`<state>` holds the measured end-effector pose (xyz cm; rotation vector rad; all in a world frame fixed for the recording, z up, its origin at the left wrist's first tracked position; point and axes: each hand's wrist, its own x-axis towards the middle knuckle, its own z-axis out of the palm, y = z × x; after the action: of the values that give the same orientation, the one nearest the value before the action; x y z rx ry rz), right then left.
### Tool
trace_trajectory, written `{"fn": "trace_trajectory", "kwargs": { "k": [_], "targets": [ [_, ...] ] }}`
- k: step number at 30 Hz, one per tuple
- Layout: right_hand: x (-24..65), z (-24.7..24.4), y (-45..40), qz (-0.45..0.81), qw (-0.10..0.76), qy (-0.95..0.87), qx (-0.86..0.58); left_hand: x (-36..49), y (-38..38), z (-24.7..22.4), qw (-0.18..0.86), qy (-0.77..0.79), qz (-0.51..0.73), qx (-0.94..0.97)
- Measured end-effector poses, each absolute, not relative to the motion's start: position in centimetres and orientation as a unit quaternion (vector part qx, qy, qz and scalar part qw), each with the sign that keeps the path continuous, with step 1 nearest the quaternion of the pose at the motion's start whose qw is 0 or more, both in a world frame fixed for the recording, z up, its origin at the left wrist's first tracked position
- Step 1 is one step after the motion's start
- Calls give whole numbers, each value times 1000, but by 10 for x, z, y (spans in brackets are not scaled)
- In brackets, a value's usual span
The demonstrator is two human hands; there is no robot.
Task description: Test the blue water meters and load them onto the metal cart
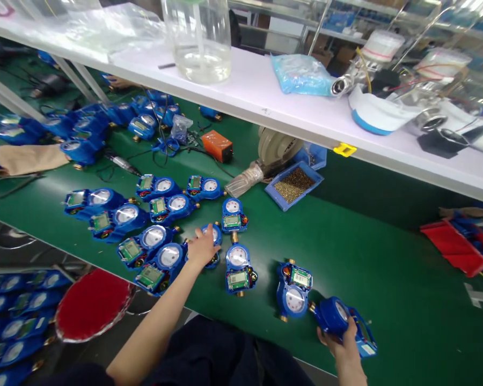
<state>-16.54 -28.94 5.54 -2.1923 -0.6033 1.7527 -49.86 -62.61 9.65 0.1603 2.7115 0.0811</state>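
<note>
My left hand [202, 251] rests over a blue water meter [214, 234], its fingers and thumb curled around the round dial end; much of that meter is hidden. At the lower right, my right hand [343, 348] grips another blue water meter [333, 315], tilted, with a blue frame-like part [364, 332] at its far end. Just left of it lies a meter [295, 299] with a bare green circuit board. Between my hands are two more meters, an upper one [232, 206] and a lower one [238, 256], standing in line.
Several open meters [153, 236] crowd the bench's left. Behind are a blue tray of small brass-coloured parts [293, 185], an orange box [217, 146] and a power screwdriver [123, 162]. A white shelf [249, 102] overhangs the back. A red bin [454, 246] stands right; a red stool [94, 305] sits lower left.
</note>
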Motion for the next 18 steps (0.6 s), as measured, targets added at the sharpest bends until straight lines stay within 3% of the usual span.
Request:
{"fn": "trace_trajectory", "kwargs": {
  "k": [2,9,18],
  "targets": [
    [-163,55,-296,592,164,-154,-774,-501,-626,90,199,978,44,35],
    [-144,42,-317,611,241,-215,-723,-532,-630,84,174,976,109,-73],
    [-139,42,-316,605,227,-223,-729,-610,-625,83,179,978,110,-7]
  ]
}}
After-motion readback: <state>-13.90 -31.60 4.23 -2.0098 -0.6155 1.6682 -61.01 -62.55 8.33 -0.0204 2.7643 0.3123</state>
